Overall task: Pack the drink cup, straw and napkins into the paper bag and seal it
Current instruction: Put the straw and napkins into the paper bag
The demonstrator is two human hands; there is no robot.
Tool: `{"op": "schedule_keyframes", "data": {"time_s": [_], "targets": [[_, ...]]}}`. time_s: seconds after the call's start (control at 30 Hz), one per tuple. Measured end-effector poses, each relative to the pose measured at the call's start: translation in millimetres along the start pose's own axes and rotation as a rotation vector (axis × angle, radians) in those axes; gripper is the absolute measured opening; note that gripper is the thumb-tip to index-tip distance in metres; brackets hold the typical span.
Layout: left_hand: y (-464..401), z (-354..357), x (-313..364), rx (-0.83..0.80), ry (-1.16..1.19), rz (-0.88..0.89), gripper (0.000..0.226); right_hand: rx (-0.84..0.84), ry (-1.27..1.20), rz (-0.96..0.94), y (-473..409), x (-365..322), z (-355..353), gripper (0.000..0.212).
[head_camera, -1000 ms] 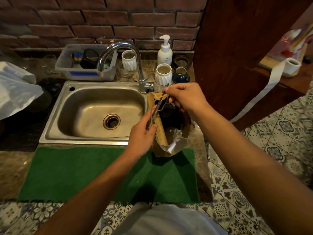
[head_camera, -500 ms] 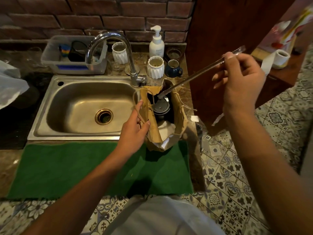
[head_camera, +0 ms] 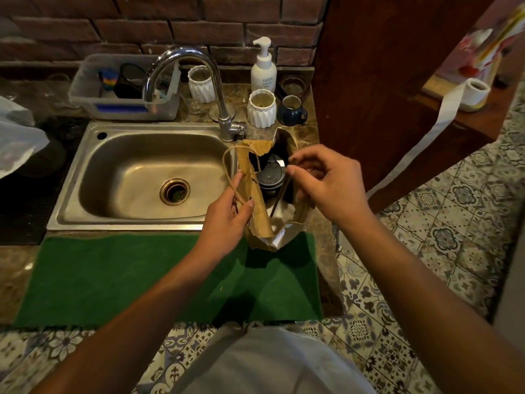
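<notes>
- Brick wall (head_camera: 176, 27) across the top of the frame; below it a stone counter with a steel sink (head_camera: 142, 172) at centre left and a curved faucet (head_camera: 196, 72) over it.
- Green mat (head_camera: 142, 277) lies on the counter's front edge, lower centre.
- Paper bag (head_camera: 257, 206) stands upright just right of the sink, its base on the mat's upper right corner, mouth open.
- Drink cup (head_camera: 271, 174), dark-lidded, sits inside the bag toward the far side.
- Straw (head_camera: 279, 196), thin and dark, slants down into the bag in front of the cup.
- Napkins (head_camera: 281, 216), white, are tucked in the near end of the bag, under the straw's lower end.
- Left hand (head_camera: 227, 214) grasps the bag's left wall, thumb pressed on the paper; a twine handle (head_camera: 231, 166) loops up above the fingers.
- Right hand (head_camera: 329, 183) is over the bag's right edge, fingers curled, thumb and forefinger pinching the top of the straw.
- Behind the bag: two white ribbed cups (head_camera: 261, 108), a dark blue mug (head_camera: 291, 110), a white pump bottle (head_camera: 263, 66).
- Clear plastic bin (head_camera: 125, 89) at upper left behind the sink, holding dark items.
- Wooden panel (head_camera: 383, 81) at upper right; a white tape roll (head_camera: 477, 92) on a shelf beyond, its strip trailing down.
- Patterned floor tiles (head_camera: 440, 223) at right and along the bottom.
</notes>
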State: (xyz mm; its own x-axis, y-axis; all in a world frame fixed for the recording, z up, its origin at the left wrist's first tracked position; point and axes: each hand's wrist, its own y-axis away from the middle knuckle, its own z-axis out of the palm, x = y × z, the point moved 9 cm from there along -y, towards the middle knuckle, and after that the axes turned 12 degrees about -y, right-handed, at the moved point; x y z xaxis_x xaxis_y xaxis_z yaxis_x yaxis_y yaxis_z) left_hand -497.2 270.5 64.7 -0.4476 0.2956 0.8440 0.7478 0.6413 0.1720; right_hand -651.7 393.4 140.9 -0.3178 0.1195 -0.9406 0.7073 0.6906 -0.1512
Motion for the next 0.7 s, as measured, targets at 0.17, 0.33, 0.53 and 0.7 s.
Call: {"op": "schedule_keyframes", "data": {"time_s": [0.17,0.33,0.53,0.7], "targets": [[-2,3,-4,-0.004,0.005,0.021,0.063,-0.139,0.214,0.087,0,22,15,0.01],[-7,7,-15,-0.004,0.0,0.024,0.062,-0.208,0.355,0.164,-3,37,23,0.009],[-12,10,-25,-0.024,0.011,0.011,0.061,-0.208,0.407,0.152,-6,38,19,0.031],[-15,3,-17,-0.014,-0.023,0.043,0.054,-0.129,0.248,0.121,-3,27,6,0.023]]}}
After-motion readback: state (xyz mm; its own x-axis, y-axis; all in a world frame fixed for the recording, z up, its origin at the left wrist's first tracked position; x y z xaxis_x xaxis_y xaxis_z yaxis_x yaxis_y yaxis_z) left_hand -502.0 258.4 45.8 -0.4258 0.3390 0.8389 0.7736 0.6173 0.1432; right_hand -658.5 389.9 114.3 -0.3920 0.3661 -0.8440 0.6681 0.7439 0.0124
